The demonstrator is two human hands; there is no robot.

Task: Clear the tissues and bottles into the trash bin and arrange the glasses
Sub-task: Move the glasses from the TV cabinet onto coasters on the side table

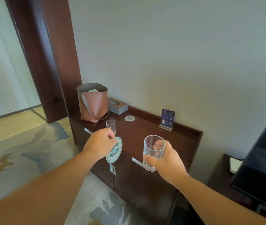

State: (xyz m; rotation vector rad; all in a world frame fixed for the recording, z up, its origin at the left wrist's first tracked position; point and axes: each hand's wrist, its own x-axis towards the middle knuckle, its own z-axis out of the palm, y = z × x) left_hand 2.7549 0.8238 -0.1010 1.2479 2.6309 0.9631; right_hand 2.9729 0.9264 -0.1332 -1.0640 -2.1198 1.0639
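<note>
My right hand (166,159) grips a clear glass (152,153) and holds it in the air above the front of the dark wooden cabinet (145,135). My left hand (100,142) pinches a round white coaster with teal print (114,150), tilted on edge over the cabinet's front. A second clear glass (110,126) stands upright on the cabinet just behind my left hand. The brown leather trash bin (95,103) stands on the cabinet's far left corner with pale crumpled material inside. Another round coaster (129,118) lies flat near the back.
A grey tissue box (118,106) sits against the wall right of the bin. A small blue sign in a stand (167,119) stands at the back. A dark screen (262,159) looms at the right. Patterned carpet (23,151) covers the floor left of the cabinet.
</note>
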